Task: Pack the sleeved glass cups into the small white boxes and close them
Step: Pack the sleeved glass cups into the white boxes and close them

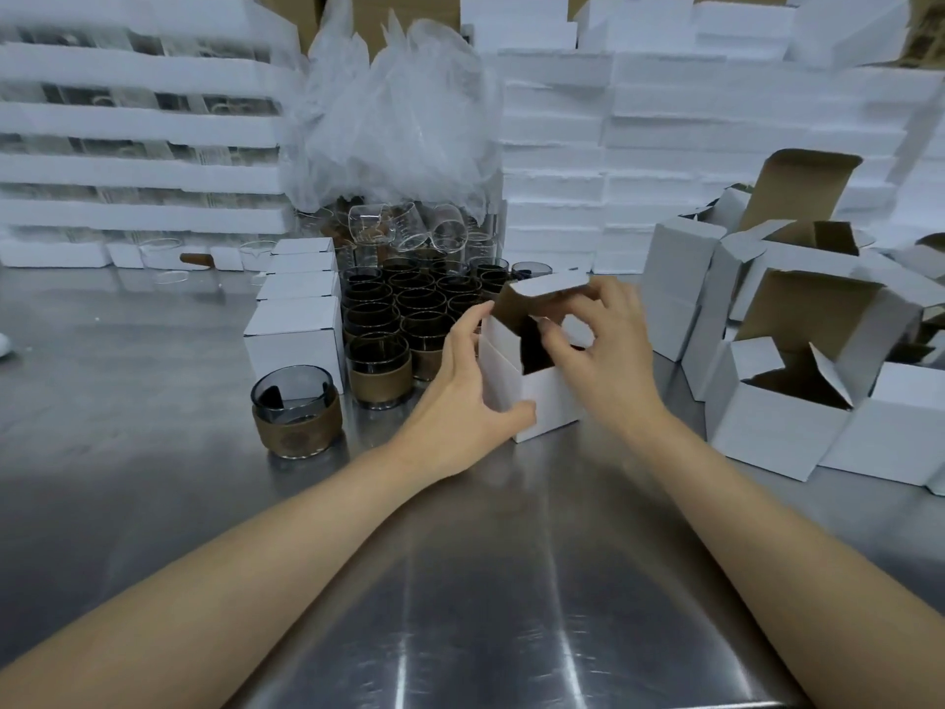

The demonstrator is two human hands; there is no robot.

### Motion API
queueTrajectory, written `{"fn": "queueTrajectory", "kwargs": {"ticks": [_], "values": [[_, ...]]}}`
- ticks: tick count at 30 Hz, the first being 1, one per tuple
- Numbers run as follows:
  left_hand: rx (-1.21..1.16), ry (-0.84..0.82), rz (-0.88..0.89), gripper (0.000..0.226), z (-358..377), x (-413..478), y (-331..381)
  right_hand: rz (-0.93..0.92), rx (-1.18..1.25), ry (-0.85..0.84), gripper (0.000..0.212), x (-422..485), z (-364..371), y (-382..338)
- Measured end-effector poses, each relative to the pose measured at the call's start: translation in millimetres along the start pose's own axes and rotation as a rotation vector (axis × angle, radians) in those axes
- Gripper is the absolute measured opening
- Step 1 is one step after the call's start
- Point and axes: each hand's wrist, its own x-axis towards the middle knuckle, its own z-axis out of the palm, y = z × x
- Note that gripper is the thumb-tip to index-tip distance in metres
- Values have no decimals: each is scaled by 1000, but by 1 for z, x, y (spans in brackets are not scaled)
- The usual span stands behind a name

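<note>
Steady upright small white box (549, 406) on counter (486, 580) with left grip (468, 386), curled round its left wall. Press side flap (542, 317), pinched in right grip (606, 350), down over sleeved glass cup (536, 350) directly below; then lid (552, 285), just beyond.

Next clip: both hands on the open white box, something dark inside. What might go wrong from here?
1. The small white box has its lid up while the right hand works at the opening; a flap may catch on the dark cup inside and crumple.
2. The left hand holds the box close beside the sleeved glass cups; a slipped grip might knock one over.
</note>
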Motion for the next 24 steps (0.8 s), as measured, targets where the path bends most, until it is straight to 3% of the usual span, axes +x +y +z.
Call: {"fn": "queueTrajectory", "kwargs": {"ticks": [5,9,14,16,19,24], "values": [[94,-13,23,94,-3,-3,0,110,180,-20,9,4,1,3],[17,-8,48,76,-5,-1,-3,163,199,45,25,9,-6,11],[-84,24,-33,65,-4,3,-9,398,199,-140,40,12,-6,25],[-95,3,-72,62,-6,3,-10,504,271,-175,37,14,-4,25],[-132,-51,-145,55,-9,3,-11,519,252,-202,27,15,-4,26],[171,-83,-172,34,-9,-1,-7,549,288,-233,49,13,-10,22]]}}
